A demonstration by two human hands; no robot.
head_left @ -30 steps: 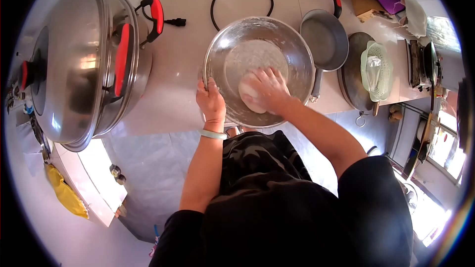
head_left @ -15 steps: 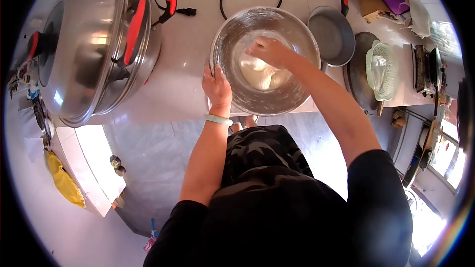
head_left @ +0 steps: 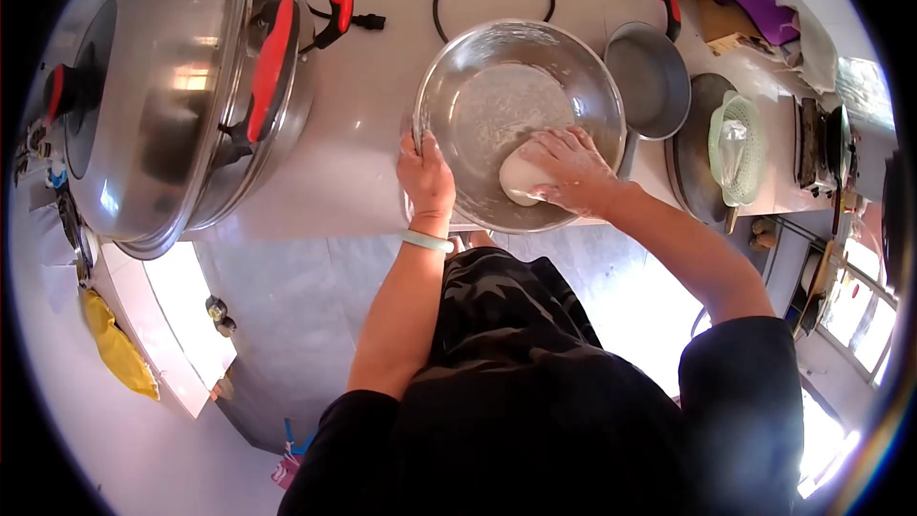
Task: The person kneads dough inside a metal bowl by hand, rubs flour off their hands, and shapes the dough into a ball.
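A large steel mixing bowl (head_left: 466, 69) stands near the front edge of the counter, its inside smeared with flour and dough residue. My left hand (head_left: 427, 180) grips the bowl's left rim, fingers outside and partly hidden. Inside, at the lower right, lies a smooth, pale lump of dough (head_left: 520, 178). Over its right side my right hand (head_left: 573, 170) is pressed, the fingers curved across the top and the thumb low at the front. White flour or dough clings to those fingers. Part of the dough is covered by the hand.
A big lidded steel pot (head_left: 162, 86) with red handles stands left. Behind the bowl lies a black cord (head_left: 437, 0). To the right are a grey saucepan (head_left: 650, 81), a round board (head_left: 690, 148) and a green basket (head_left: 755, 148) holding a clear plastic bag.
My right hand has come down from above the bowl's middle onto the dough. The dough has shifted toward the lower right and looks rounder. My left hand stays on the rim.
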